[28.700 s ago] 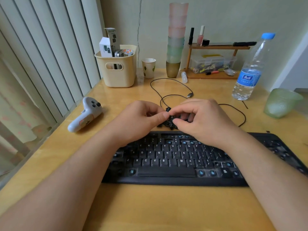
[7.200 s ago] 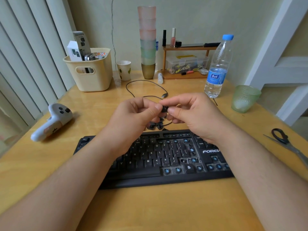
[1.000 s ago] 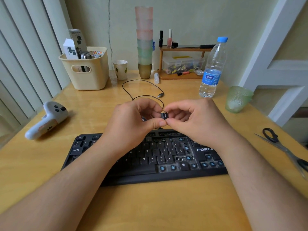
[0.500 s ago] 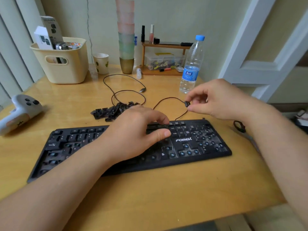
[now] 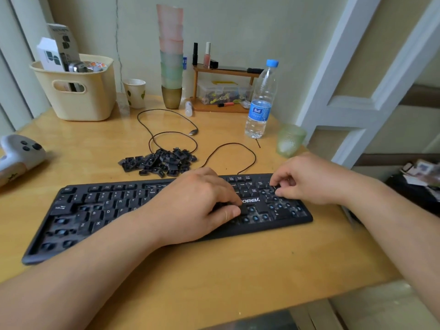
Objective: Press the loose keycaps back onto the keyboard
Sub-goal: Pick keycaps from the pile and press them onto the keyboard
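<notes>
Left hand [image 5: 200, 206] lies fingers down on keyboard [image 5: 100, 210], steadying it. Right hand [image 5: 309, 179] pinches small keycap [image 5: 274, 186] over numpad's empty sockets. Cap set crooked could jam on stem. Behind, pile of loose keycaps [image 5: 159, 161] near cable [image 5: 228, 151]; stray elbow could scatter them.

I see a wooden table [image 5: 238, 270] carrying a black keyboard [image 5: 100, 210] near the front, a pile of loose keycaps [image 5: 158, 161] behind it among loops of black cable [image 5: 166, 136], a cream basket [image 5: 78, 91], paper cup [image 5: 135, 92], stacked cups [image 5: 171, 55], water bottle [image 5: 262, 101], green glass [image 5: 289, 140], small shelf [image 5: 221, 89] and white controller [image 5: 20, 156]
</notes>
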A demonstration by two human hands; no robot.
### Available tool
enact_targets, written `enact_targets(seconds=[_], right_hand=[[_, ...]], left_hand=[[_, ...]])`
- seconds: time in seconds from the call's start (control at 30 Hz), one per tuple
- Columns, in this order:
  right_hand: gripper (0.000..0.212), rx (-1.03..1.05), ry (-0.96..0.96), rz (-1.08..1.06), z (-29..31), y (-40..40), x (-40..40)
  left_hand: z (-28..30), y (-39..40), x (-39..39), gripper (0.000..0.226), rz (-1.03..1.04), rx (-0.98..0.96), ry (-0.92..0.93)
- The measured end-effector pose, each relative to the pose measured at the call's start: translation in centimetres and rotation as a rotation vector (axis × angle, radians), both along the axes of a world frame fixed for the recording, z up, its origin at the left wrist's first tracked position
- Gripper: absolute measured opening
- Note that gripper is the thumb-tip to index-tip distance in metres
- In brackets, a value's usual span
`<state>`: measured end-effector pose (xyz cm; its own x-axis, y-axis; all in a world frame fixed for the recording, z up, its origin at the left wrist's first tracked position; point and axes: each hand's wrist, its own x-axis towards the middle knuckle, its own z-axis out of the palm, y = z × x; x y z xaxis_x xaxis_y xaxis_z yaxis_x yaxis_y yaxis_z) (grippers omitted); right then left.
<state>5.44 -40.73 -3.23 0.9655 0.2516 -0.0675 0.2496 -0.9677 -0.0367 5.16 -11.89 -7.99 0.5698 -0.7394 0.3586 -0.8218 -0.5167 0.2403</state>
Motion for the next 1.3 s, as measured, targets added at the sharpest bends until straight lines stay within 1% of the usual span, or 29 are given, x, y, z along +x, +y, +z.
enact_targets(seconds=[0.3,0.47,0.53,0.63,0.7,0.83,0.9,1.0,1.07,1.13,1.17,1.23,1.3], right_hand=[[0.018,-0.053,-0.053,0.028,-0.5,0.2,0.4],[0.013,-0.059,-0.060,0.045,-0.7,0.2,0.5],[0.003,-0.052,-0.096,0.037,-0.9,0.3,0.4],[0.012,-0.024,-0.129,0.009,-1.4,0.7,-0.1],[0.008,-0.013,-0.118,-0.003,-1.6,0.7,-0.4],[0.039,0.028,-0.087,-0.015,-1.2,0.5,-1.3],[0.042,0.025,-0.086,-0.002,-1.3,0.5,-1.7],[0.029,-0.033,-0.075,0.006,-1.6,1.3,-2.5],[0.038,-0.007,-0.060,-0.023,-1.6,1.5,-3.0],[0.049,0.083,-0.071,-0.053,-1.6,1.2,-3.3],[0.053,0.139,-0.122,-0.066,-1.7,0.8,-3.4],[0.054,0.235,-0.250,-0.115,-2.0,-0.2,-3.3],[0.059,0.255,-0.266,-0.138,-2.5,-0.3,-3.6]], left_hand=[[0.0,-0.3,-0.3,0.037,-0.048,-0.014,0.007],[0.1,-0.2,-0.2,0.037,-0.050,-0.026,0.013],[0.1,-0.1,-0.2,0.037,-0.050,-0.027,0.013],[0.1,-0.2,-0.3,0.037,-0.052,-0.031,0.015],[0.1,-0.2,-0.3,0.037,-0.056,-0.030,0.012],[0.1,-0.2,-0.2,0.037,-0.054,-0.028,0.013],[0.0,-0.2,-0.3,0.038,-0.053,-0.022,0.017],[-0.1,-0.3,-0.2,0.037,-0.051,-0.017,0.014],[-0.1,-0.2,-0.1,0.036,-0.045,-0.018,0.014],[-0.1,-0.2,-0.1,0.038,-0.038,-0.022,0.017],[-0.1,-0.2,-0.1,0.038,-0.037,-0.023,0.018],[-0.2,-0.2,0.0,0.038,-0.041,-0.026,0.017],[-0.2,-0.2,0.0,0.038,-0.045,-0.025,0.013]])
